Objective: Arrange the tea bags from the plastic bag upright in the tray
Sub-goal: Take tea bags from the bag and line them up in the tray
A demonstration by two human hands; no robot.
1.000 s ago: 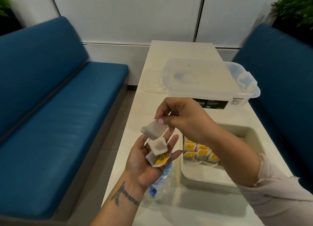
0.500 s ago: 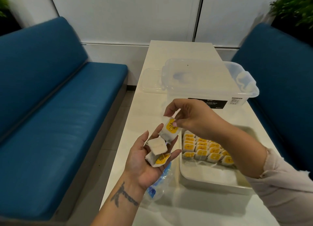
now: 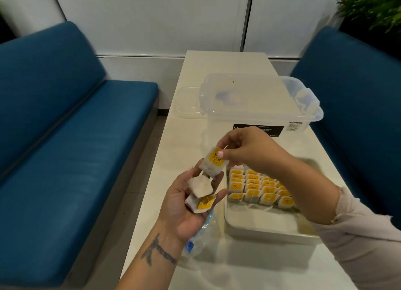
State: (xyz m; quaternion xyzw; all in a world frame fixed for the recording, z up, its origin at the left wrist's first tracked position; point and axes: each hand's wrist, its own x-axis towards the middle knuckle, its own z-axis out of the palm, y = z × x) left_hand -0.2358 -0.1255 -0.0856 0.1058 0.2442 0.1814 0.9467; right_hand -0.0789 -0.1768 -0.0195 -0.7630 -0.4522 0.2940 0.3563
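Right hand [image 3: 245,148] pinches one tea bag [image 3: 213,165] by thumb and fingertips; left hand [image 3: 191,200], palm spread, cradles two more tea bags [image 3: 200,195].

A clear plastic storage box [image 3: 256,107] with a black label stands on the cream tabletop [image 3: 225,61], its transparent lid [image 3: 186,103] lying just beside it. Blue cushioned benches [image 3: 65,137] flank the tabletop; a green leafy plant [image 3: 373,5] fills the upper right corner.

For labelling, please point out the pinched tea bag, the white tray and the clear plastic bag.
pinched yellow-tagged tea bag [image 3: 214,162], head view, yellow tag
white rectangular tray [image 3: 269,229], head view, near rim
clear crumpled plastic bag [image 3: 199,242], head view, middle
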